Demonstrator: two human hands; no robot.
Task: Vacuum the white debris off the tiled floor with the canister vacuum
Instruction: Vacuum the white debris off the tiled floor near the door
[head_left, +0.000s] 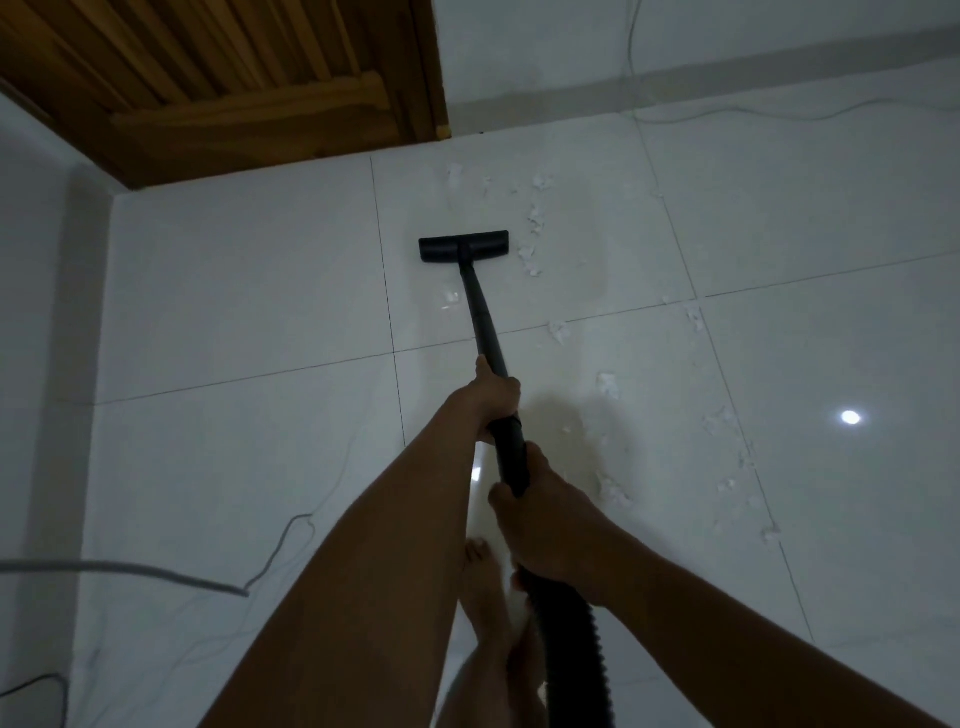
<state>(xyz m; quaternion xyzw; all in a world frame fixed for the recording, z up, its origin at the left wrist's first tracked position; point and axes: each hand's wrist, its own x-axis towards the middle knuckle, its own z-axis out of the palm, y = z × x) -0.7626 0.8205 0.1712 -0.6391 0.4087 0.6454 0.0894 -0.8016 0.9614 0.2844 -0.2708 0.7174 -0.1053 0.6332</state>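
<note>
Gripping the black wand (480, 312), the left hand (493, 395) wraps round it on the stretch nearer the floor head (464, 248). The right hand (545, 525) curls round the thicker end farther back, where the ribbed hose (566, 634) joins. The floor head lies flat on the tiled floor (234, 291), its left end close to a grout line, with a broad stretch of bare tile to its left as far as the wall. Beyond it stand the bottom edge of a wooden door (234, 78) and a pale skirting (727, 67). White debris (535, 244) lies scattered just right of the floor head and beyond it, and in a loose trail on the right back toward the person. A thin cable (291, 545) snakes over the tiles well behind and left of the floor head. The glossy tiles mirror a round light spot (850, 417) far to its right.
</note>
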